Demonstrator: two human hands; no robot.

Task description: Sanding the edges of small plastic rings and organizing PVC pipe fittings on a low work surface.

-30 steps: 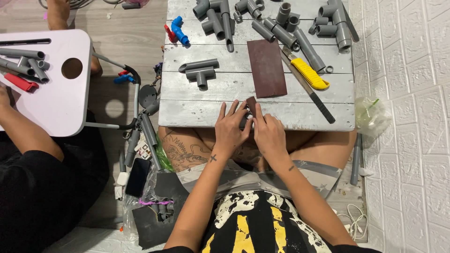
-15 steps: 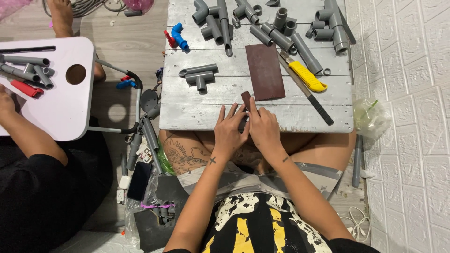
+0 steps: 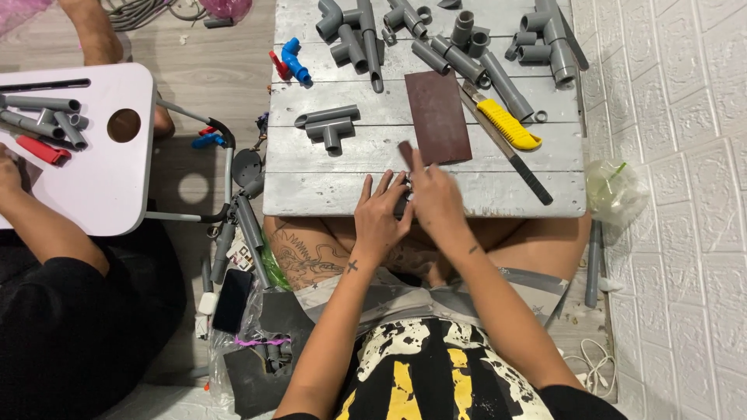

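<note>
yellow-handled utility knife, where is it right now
In the head view the yellow-handled utility knife lies on the right part of the grey wooden board, just right of the dark brown sandpaper sheet, beyond the right hand.

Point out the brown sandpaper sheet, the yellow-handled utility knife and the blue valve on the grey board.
Sandpaper sheet point(image 3: 437, 115), head view, centre of the brown sheet.
Utility knife point(image 3: 509, 124), head view, middle of its yellow handle.
Blue valve point(image 3: 294, 61), head view, middle of the blue body.

Small dark piece point(image 3: 405, 204) between left hand point(image 3: 379, 220) and right hand point(image 3: 437, 204): mostly covered, can't ID. Grey plastic pipe fittings point(image 3: 545, 15) clipped by top edge.
</note>
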